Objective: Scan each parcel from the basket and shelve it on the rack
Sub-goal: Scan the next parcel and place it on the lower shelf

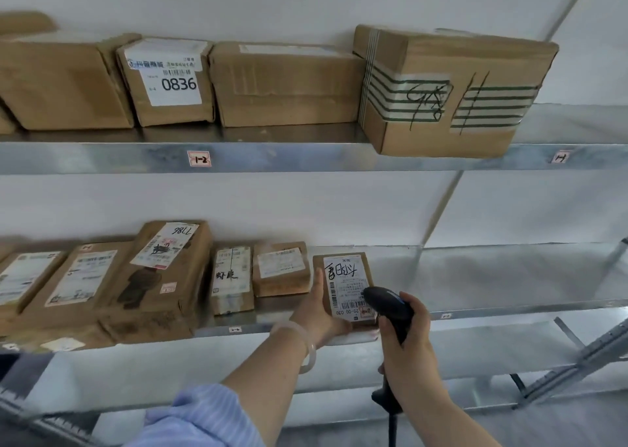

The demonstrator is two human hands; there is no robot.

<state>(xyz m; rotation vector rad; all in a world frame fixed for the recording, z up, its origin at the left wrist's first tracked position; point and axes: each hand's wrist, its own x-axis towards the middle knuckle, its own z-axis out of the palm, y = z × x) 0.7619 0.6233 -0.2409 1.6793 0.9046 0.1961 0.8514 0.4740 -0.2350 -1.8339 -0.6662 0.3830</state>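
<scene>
- On the lower shelf [509, 276], the left hand [317, 310] holds a small box [346, 283].
- At its 5 o'clock, the right hand [407, 341] grips a black scanner [384, 302].

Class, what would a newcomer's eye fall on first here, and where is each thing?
At centre, the left hand holds a small brown cardboard parcel with a white label at the front edge of the lower metal shelf, while the right hand points a black handheld scanner at it. On the upper shelf, right, a large brown carton with green-striped tape juts over the edge.
</scene>
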